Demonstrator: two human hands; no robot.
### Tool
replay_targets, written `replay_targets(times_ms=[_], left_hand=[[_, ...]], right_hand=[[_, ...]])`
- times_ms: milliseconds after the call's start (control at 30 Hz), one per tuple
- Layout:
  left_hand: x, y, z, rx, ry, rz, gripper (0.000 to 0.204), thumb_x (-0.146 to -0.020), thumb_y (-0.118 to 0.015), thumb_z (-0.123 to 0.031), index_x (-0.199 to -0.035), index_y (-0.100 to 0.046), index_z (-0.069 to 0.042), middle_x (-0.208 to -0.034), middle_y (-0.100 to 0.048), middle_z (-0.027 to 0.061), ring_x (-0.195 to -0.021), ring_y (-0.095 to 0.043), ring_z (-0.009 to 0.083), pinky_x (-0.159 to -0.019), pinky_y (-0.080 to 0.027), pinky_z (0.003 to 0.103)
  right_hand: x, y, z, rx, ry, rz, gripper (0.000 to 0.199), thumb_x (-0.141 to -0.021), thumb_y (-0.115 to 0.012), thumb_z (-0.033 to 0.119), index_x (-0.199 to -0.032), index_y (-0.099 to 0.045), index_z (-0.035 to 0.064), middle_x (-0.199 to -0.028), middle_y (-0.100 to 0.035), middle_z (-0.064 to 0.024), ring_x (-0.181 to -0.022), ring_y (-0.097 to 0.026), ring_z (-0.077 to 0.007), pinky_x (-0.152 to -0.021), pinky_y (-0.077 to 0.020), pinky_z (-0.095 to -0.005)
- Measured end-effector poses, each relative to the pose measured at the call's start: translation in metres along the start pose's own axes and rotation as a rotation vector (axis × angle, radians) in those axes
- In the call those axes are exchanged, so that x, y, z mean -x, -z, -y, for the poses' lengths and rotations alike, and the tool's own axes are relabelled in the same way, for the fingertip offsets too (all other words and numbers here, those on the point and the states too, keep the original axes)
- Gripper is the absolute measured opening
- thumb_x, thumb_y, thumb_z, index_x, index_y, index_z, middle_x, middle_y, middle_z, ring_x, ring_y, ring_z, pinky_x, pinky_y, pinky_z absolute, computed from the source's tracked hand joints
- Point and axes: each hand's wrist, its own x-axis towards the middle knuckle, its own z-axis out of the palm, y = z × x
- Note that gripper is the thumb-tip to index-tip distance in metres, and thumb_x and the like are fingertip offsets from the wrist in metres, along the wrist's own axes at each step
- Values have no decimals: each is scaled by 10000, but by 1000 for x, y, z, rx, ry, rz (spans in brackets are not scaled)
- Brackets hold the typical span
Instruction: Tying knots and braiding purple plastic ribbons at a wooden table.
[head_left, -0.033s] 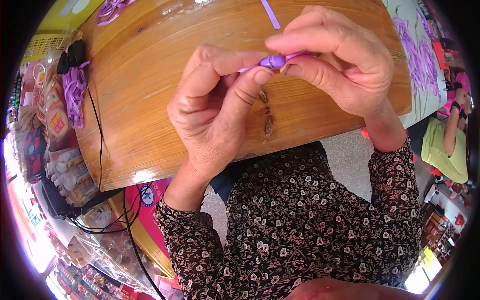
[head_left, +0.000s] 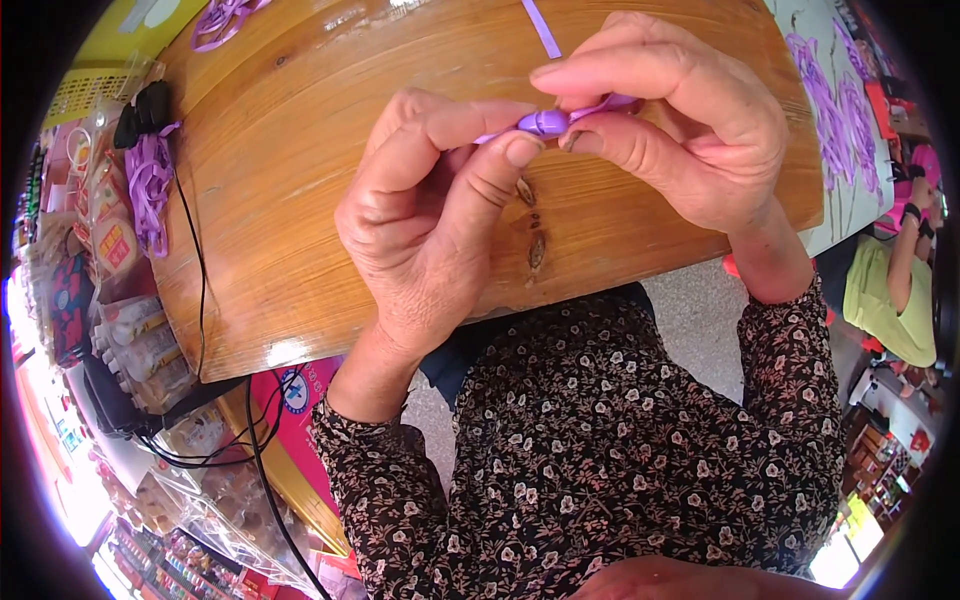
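Holding a small, rounded purple clasp point(head_left: 545, 124) up over the wooden worktop point(head_left: 290, 210), we have it between our two hands, near the worktop's middle. The thumb and index finger of our left hand point(head_left: 425, 210) pinch its left end, the other fingers curled in toward the palm. Our right hand point(head_left: 695, 130) has the purple ribbon point(head_left: 612, 103) by the clasp's right end between thumb and fingers, the index fingertip lifted apart from the thumb; we cannot tell how firmly it grips. Beyond our hands lies a loose purple strip point(head_left: 541, 28). To our left hangs a purple ribbon bundle point(head_left: 150, 190), near a thin black cable point(head_left: 200, 270); to our right, more lilac ribbons point(head_left: 828, 100) lie on a white surface point(head_left: 878, 205).
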Motion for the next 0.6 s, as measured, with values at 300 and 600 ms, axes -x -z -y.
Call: replay_targets(times_ms=[300,600], left_hand=[[0,1,0,-117,-62,-52,141,-752,-679,42,-884,-664,-6,-720,-519,-11,-621,-425,51,-546,-353,176],[-3,0,-2,-490,-397,-29,170,-665,-698,77,-810,-636,11,-609,-517,50,-502,-452,144,-440,-349,240]], right_hand=[[-7,13,17,160,-152,169,189,-720,-705,-15,-904,-666,-6,-814,-625,-97,-660,-607,-185,-546,-460,-247],[-5,8,19,201,-129,133,175,-725,-694,-6,-893,-645,-12,-785,-605,-89,-641,-579,-186,-544,-441,-255]])
